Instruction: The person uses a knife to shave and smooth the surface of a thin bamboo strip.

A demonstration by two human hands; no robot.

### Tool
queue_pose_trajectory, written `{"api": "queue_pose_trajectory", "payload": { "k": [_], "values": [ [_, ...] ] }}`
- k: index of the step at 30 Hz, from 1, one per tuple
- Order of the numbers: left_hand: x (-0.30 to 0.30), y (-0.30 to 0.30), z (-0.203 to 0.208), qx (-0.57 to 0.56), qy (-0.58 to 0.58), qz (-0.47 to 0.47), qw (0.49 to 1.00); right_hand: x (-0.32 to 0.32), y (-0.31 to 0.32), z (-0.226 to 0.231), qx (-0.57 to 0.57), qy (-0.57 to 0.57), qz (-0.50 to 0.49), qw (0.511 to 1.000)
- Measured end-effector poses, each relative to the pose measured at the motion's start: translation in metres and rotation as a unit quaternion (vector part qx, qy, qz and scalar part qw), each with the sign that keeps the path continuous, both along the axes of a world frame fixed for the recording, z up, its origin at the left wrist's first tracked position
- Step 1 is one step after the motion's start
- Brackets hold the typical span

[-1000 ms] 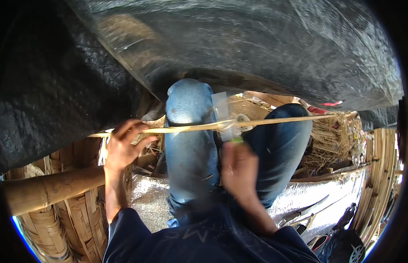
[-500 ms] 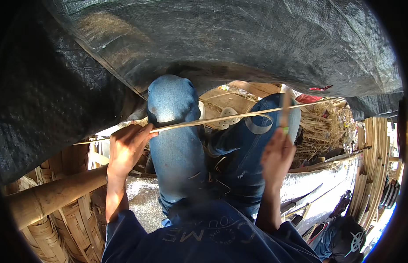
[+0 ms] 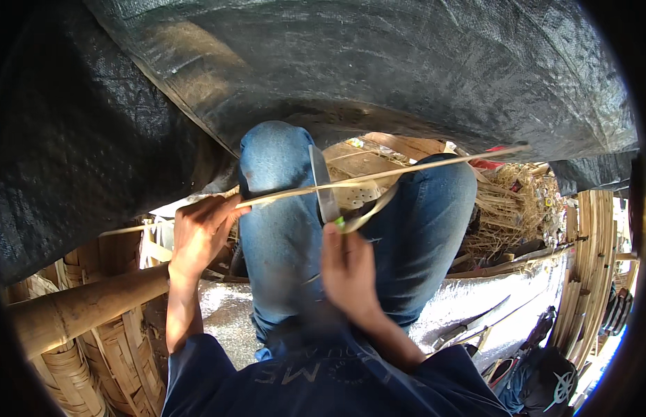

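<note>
Pinching strip (image 3: 406, 170) with left hand (image 3: 199, 233), clasping knife (image 3: 328, 205) in right hand (image 3: 349, 271), crossing strip's long axis rightward of left hand.

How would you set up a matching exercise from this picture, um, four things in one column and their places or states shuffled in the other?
Column one
1. Left hand
2. Right hand
3. Thin pale strip
4. Thick bamboo pole

Column two
A. Stretches across in front of both legs of the blue jeans
B. Grips the knife near its green part
C. At the lower left, near woven panels
D. Pinches the strip near the left knee

Pairs: 1-D, 2-B, 3-A, 4-C
</note>
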State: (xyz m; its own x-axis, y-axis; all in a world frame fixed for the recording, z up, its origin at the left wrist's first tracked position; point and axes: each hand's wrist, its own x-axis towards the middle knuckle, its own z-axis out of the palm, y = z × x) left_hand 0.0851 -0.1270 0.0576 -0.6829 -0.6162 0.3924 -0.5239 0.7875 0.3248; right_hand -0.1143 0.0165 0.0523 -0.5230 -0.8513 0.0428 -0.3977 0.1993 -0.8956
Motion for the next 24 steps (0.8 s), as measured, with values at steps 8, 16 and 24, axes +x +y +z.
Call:
{"api": "queue_pose_trajectory", "payload": {
  "k": [8, 16, 24],
  "values": [
    [-0.008, 0.003, -0.003, -0.023, 0.013, -0.011, 1.000, 0.017, -0.004, -0.007, 0.011, 0.011, -0.031, 0.999],
    [-0.007, 0.004, 0.001, -0.008, -0.004, 0.002, 1.000, 0.009, -0.013, -0.026, -0.074, 0.071, 0.004, 0.995],
    [-0.002, 0.008, -0.003, -0.014, 0.006, 0.015, 1.000, -0.047, -0.005, 0.019, 0.062, -0.615, 0.016, 0.786]
  ]
}}
